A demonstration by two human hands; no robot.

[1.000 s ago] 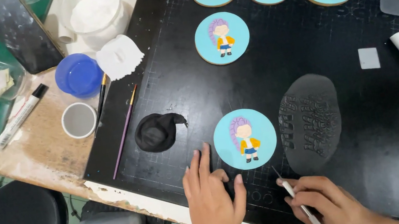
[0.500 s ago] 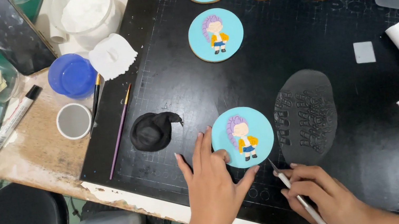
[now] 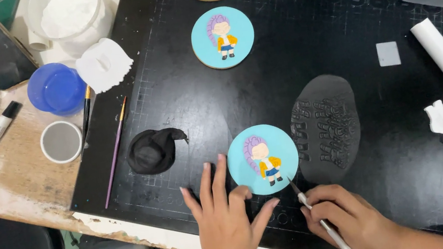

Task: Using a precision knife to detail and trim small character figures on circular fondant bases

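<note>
Fingers of the left hand [image 3: 222,225] spread flat, holding nothing, steady the blue cookie [image 3: 263,159] at its seven o'clock while the right hand [image 3: 349,217] pinches a thin blade tool [image 3: 319,218] at five o'clock, black rolled fondant [image 3: 325,126] lying at three o'clock on the surface [image 3: 342,64].

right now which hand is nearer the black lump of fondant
Left. The left hand lies flat just below and right of the black lump, not touching it. The right hand is further right, past the blue cookie, holding a thin tool.
</note>
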